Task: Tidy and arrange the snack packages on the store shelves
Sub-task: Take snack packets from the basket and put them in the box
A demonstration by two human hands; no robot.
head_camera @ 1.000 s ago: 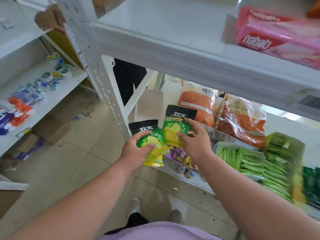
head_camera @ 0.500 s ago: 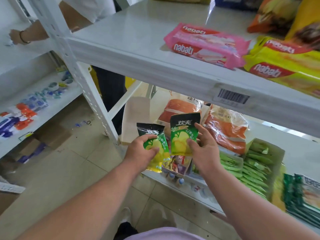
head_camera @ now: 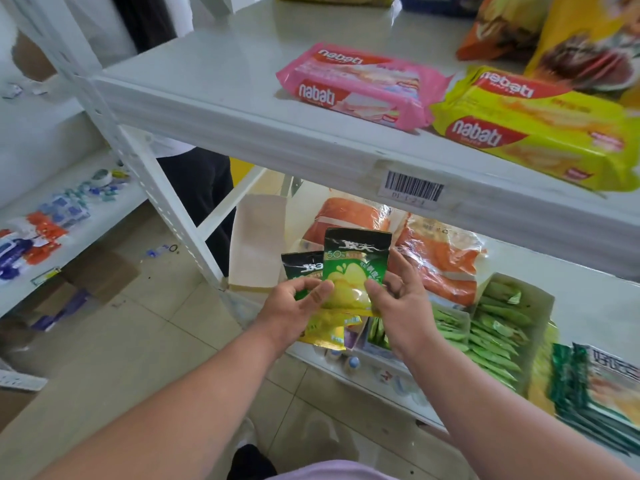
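Two glossy, flat foil snack pouches, green and black with yellow bottoms, held upright in front of the lower shelf [head_camera: 349, 367]. Front pouch [head_camera: 353, 271] pinched at its lower edge between left hand [head_camera: 294, 311] thumb and right hand [head_camera: 403, 306] fingertips. Rear pouch [head_camera: 304, 271] gripped in curled left fingers, overlapped by front one. Above that shelf, smooth pink wafer pack [head_camera: 360, 83] beside crinkly yellow wafer pack [head_camera: 533, 128].
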